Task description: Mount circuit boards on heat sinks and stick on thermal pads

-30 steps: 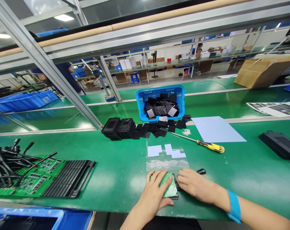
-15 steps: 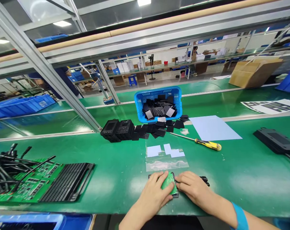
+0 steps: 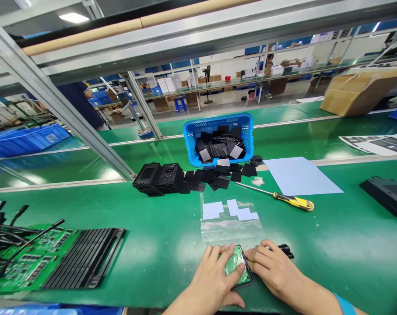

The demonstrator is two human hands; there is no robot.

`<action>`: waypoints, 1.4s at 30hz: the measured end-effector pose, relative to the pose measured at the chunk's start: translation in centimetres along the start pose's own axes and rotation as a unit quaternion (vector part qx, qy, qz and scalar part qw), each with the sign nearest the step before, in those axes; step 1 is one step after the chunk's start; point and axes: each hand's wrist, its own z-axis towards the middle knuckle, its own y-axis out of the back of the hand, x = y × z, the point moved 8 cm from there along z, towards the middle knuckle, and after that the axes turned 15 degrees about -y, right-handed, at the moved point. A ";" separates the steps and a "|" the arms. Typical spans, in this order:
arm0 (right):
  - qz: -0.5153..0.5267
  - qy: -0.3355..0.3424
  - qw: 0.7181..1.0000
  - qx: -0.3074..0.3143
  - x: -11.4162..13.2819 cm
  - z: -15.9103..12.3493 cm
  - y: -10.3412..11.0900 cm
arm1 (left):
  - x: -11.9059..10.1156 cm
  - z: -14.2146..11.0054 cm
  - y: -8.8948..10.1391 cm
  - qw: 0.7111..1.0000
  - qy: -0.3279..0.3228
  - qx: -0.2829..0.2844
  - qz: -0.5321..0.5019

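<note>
A green circuit board (image 3: 237,265) sits in a shallow black plastic case near the front edge of the bench. My left hand (image 3: 214,275) grips it from the left, thumb and fingers closed over the board and the case. On the case's right edge, my right hand (image 3: 272,264) has its fingertips pinched together at a black cable. The cable's black connector ends (image 3: 286,250) stick out beyond the knuckles; the rest is hidden under the hand. Just behind lies a clear plastic bag (image 3: 231,232) with white cut pieces (image 3: 213,210).
A yellow-handled screwdriver (image 3: 295,201) lies by a white sheet (image 3: 301,175). Black cases (image 3: 170,178) stand stacked beside loose black pads and a blue basket (image 3: 251,140) of pads. Cabled circuit boards (image 3: 30,267) and a ribbed black part (image 3: 83,258) lie left. A black device (image 3: 387,194) rests right.
The camera view has shifted, so the bench appears closer and a little lower. Both hands stay on the case and board, which appears slightly more tilted.
</note>
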 end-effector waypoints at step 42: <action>0.095 -0.159 0.983 -0.003 -0.9 6.7 3.0 | -5.2 1.2 -0.9 0.939 0.135 -0.147 0.282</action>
